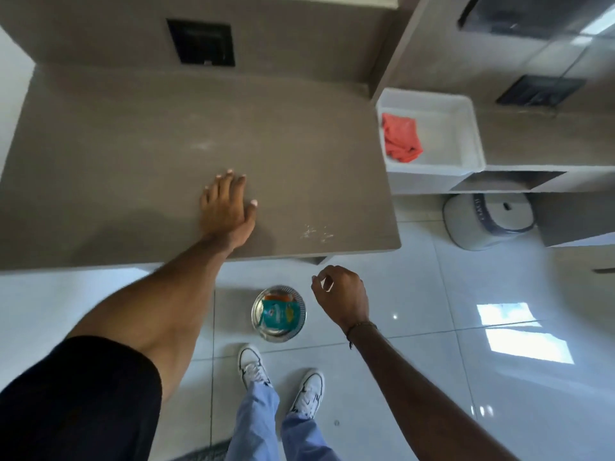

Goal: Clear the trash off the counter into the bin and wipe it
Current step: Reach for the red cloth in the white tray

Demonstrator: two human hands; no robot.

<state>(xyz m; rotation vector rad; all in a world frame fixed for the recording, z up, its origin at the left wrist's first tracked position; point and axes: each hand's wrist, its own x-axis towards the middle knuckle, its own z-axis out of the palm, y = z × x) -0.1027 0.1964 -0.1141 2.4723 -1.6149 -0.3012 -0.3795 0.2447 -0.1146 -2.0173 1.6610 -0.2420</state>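
Observation:
The grey counter (133,144) fills the upper left. My left hand (228,207) lies flat on it near the front edge, fingers spread, holding nothing. Small white crumbs (316,232) lie on the counter near its front right corner. My right hand (342,294) hovers below the counter edge over the floor, fingers loosely curled, nothing visible in it. A round metal bin (279,314) stands on the floor just left of that hand, with a teal wrapper and an orange piece inside. A red cloth (401,138) lies in a white tub (466,128) to the right of the counter.
A grey lidded container (489,221) sits on the floor under the right shelf. My white shoes (253,364) stand on the glossy white tiles just behind the bin. A dark square wall vent (201,41) is set in the backsplash behind the counter.

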